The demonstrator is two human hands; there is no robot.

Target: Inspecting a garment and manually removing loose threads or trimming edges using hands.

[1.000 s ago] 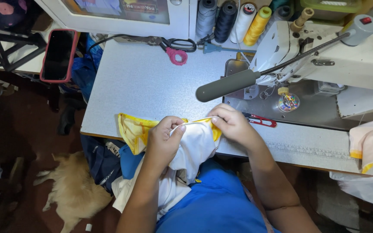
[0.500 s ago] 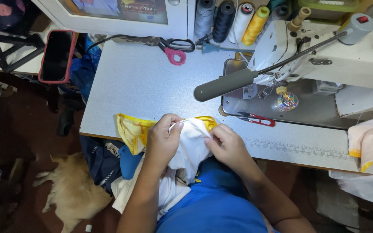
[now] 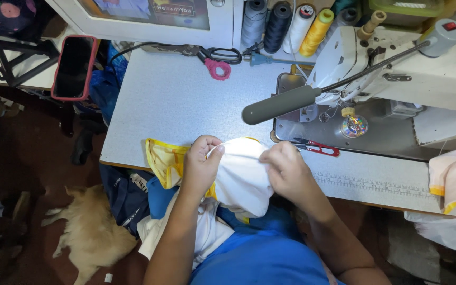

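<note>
A white and yellow piece of cloth (image 3: 241,177) hangs over the near edge of the grey sewing table (image 3: 180,100). My left hand (image 3: 201,163) grips its left part, fingers curled into the fabric. On the right side of the white part my right hand (image 3: 286,171) pinches the cloth. A yellow flap (image 3: 162,158) sticks out to the left of my left hand. More white cloth (image 3: 207,237) trails down onto my lap.
A white sewing machine (image 3: 397,79) with a grey lamp arm (image 3: 291,103) stands at the right. Red thread snips (image 3: 317,148) lie by my right hand. Scissors (image 3: 215,58), thread cones (image 3: 286,24), a phone (image 3: 74,66) and a dog (image 3: 88,232) on the floor are around.
My right hand has slid down and back along the cloth toward me, bunching the white part. The yellow edge at the right is now covered. My left hand has stayed put.
</note>
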